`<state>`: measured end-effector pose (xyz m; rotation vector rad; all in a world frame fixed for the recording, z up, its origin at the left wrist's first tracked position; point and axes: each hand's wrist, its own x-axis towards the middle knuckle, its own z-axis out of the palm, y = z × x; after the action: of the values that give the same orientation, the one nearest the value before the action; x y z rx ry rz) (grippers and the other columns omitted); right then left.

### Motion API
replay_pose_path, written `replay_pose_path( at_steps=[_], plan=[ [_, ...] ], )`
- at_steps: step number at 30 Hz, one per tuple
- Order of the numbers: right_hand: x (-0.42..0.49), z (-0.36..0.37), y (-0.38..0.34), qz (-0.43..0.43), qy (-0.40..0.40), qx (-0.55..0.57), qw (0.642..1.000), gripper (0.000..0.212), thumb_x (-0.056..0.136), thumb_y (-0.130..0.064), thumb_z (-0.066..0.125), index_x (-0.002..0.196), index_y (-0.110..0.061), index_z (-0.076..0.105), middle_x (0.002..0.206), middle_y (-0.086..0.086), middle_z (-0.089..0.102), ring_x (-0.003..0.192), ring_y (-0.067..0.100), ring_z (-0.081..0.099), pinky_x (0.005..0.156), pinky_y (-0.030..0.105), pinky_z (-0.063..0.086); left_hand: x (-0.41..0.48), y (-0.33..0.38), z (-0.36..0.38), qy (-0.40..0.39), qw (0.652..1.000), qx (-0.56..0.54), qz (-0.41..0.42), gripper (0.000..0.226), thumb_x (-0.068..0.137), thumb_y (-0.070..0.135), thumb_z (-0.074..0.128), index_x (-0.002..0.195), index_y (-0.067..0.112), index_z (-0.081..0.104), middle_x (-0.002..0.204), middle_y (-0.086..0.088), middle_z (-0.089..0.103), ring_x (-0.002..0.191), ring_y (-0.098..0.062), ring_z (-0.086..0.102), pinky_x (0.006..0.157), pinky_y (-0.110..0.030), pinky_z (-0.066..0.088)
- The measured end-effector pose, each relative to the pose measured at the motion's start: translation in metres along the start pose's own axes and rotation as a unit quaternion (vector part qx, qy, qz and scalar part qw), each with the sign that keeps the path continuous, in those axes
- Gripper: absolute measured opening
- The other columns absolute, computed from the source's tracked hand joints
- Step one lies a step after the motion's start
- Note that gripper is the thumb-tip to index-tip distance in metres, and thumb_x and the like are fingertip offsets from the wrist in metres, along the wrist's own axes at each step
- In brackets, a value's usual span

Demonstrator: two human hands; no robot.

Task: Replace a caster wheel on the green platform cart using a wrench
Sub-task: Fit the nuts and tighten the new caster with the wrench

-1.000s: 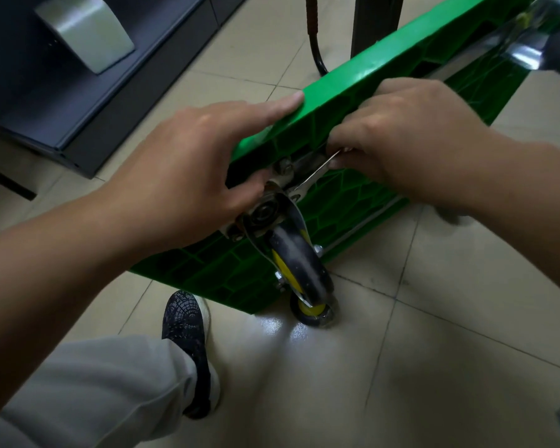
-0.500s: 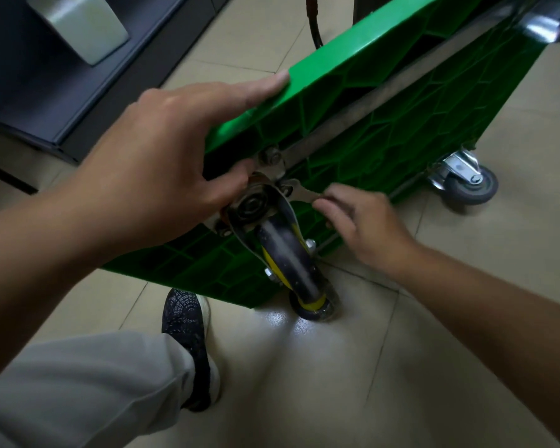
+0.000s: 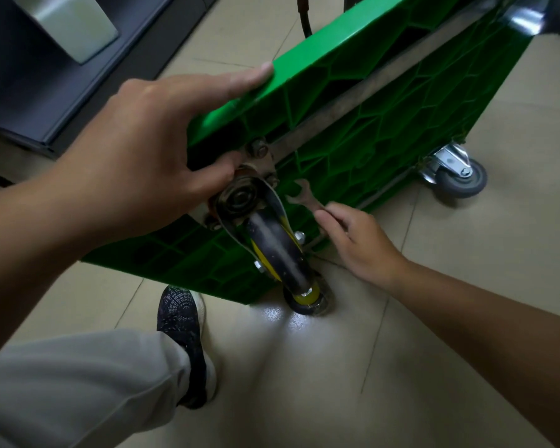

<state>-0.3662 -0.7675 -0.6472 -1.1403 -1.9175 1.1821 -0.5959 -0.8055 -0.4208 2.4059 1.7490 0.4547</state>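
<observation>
The green platform cart [image 3: 385,101] stands tipped on its side, its ribbed underside facing me. My left hand [image 3: 149,150] grips its upper edge, fingers over the top and thumb by the caster's mounting plate. The black-and-yellow caster wheel [image 3: 278,250] hangs from a rusty plate with a bolt [image 3: 258,149] above it and touches the floor. A small open-end wrench [image 3: 306,198] sits just right of the caster's swivel, its jaw up. My right hand [image 3: 359,244] pinches the wrench's lower end with its fingertips.
A second grey caster [image 3: 459,174] sits at the cart's far lower corner. My foot in a dark shoe [image 3: 181,334] stands on the tiled floor below the cart. A dark cabinet [image 3: 46,76] fills the upper left. A cable [image 3: 304,17] hangs behind the cart.
My right hand came down from the cart's top edge to below the caster plate, bringing the wrench with it. The view drew back, showing the grey caster. My left hand kept its grip.
</observation>
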Motion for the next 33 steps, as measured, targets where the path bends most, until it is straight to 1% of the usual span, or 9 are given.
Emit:
replay_pose_path(
  at_steps=[2, 6, 10, 14, 16, 20, 26, 30, 33],
  plan=[
    [-0.023, -0.016, 0.011, 0.013, -0.012, -0.057, 0.998, 0.036, 0.103, -0.048, 0.047, 0.074, -0.028, 0.051, 0.062, -0.007, 0.05, 0.059, 0.015, 0.05, 0.06, 0.042, 0.044, 0.0, 0.001, 0.0, 0.0, 1.0, -0.003, -0.003, 0.076, 0.089, 0.028, 0.072, 0.156, 0.046, 0.041, 0.148, 0.008, 0.059, 0.133, -0.018, 0.06, 0.104, -0.052, 0.054],
    [-0.022, -0.063, -0.012, -0.051, -0.057, -0.242, 0.967, 0.04, 0.092, -0.066, 0.041, 0.102, -0.03, 0.056, 0.061, -0.007, 0.056, 0.055, 0.014, 0.054, 0.054, 0.033, 0.042, 0.0, 0.0, 0.001, -0.006, 1.0, -0.001, 0.0, 0.075, 0.09, 0.03, 0.07, 0.157, 0.045, 0.039, 0.15, 0.008, 0.057, 0.134, -0.017, 0.058, 0.105, -0.051, 0.053],
    [0.009, -0.109, -0.069, -0.155, -0.047, -0.313, 0.936, 0.033, 0.094, -0.06, 0.045, 0.106, -0.031, 0.053, 0.067, -0.009, 0.058, 0.059, 0.02, 0.056, 0.055, 0.034, 0.047, 0.0, 0.002, 0.0, -0.008, 1.0, -0.015, -0.006, 0.075, 0.09, 0.028, 0.071, 0.157, 0.042, 0.041, 0.15, 0.008, 0.058, 0.135, -0.015, 0.058, 0.108, -0.047, 0.052],
    [0.028, -0.131, -0.117, -0.234, -0.016, -0.409, 0.882, 0.027, 0.094, -0.045, 0.056, 0.106, -0.021, 0.059, 0.073, -0.003, 0.053, 0.07, 0.025, 0.047, 0.061, 0.031, 0.035, 0.001, 0.003, -0.001, -0.011, 1.0, -0.009, 0.002, 0.074, 0.09, 0.031, 0.068, 0.157, 0.04, 0.041, 0.143, 0.003, 0.063, 0.12, -0.018, 0.064, 0.097, -0.044, 0.055],
    [0.031, -0.133, -0.132, -0.257, -0.018, -0.435, 0.863, 0.025, 0.094, -0.04, 0.059, 0.106, -0.018, 0.062, 0.074, 0.003, 0.063, 0.073, 0.025, 0.046, 0.064, 0.032, 0.032, 0.001, 0.002, -0.001, -0.011, 1.0, -0.006, 0.0, 0.073, 0.09, 0.032, 0.068, 0.157, 0.041, 0.041, 0.141, 0.003, 0.064, 0.108, -0.013, 0.064, 0.089, -0.036, 0.053],
    [0.038, -0.129, -0.15, -0.299, -0.044, -0.464, 0.833, 0.022, 0.095, -0.036, 0.061, 0.104, -0.017, 0.068, 0.088, 0.006, 0.075, 0.069, 0.025, 0.053, 0.074, 0.038, 0.038, 0.001, 0.0, 0.001, -0.006, 1.0, 0.003, -0.002, 0.072, 0.091, 0.03, 0.07, 0.157, 0.038, 0.042, 0.134, 0.003, 0.067, 0.081, 0.004, 0.042, 0.076, -0.026, 0.04],
    [0.045, -0.124, -0.16, -0.364, -0.046, -0.479, 0.797, 0.014, 0.099, -0.028, 0.064, 0.1, -0.015, 0.068, 0.088, 0.006, 0.073, 0.073, 0.029, 0.062, 0.083, 0.043, 0.04, 0.001, 0.001, 0.0, -0.011, 1.0, 0.0, -0.003, 0.073, 0.091, 0.03, 0.068, 0.158, 0.04, 0.04, 0.137, 0.001, 0.067, 0.1, -0.019, 0.065, 0.082, -0.041, 0.053],
    [0.048, -0.12, -0.159, -0.416, -0.02, -0.511, 0.752, 0.015, 0.105, -0.023, 0.056, 0.101, -0.013, 0.067, 0.088, 0.01, 0.071, 0.076, 0.031, 0.063, 0.093, 0.043, 0.035, 0.0, 0.003, -0.001, -0.011, 1.0, -0.002, -0.011, 0.072, 0.091, 0.03, 0.067, 0.157, 0.041, 0.041, 0.136, 0.002, 0.067, 0.096, -0.016, 0.061, 0.081, -0.036, 0.049],
    [0.05, -0.117, -0.159, -0.438, 0.005, -0.531, 0.726, 0.028, 0.11, -0.02, 0.043, 0.101, -0.01, 0.067, 0.09, 0.013, 0.07, 0.08, 0.034, 0.063, 0.097, 0.043, 0.028, 0.0, 0.004, -0.001, -0.012, 1.0, -0.01, -0.008, 0.072, 0.092, 0.028, 0.068, 0.158, 0.039, 0.041, 0.138, 0.001, 0.066, 0.103, -0.02, 0.065, 0.085, -0.041, 0.053]
  ],
)
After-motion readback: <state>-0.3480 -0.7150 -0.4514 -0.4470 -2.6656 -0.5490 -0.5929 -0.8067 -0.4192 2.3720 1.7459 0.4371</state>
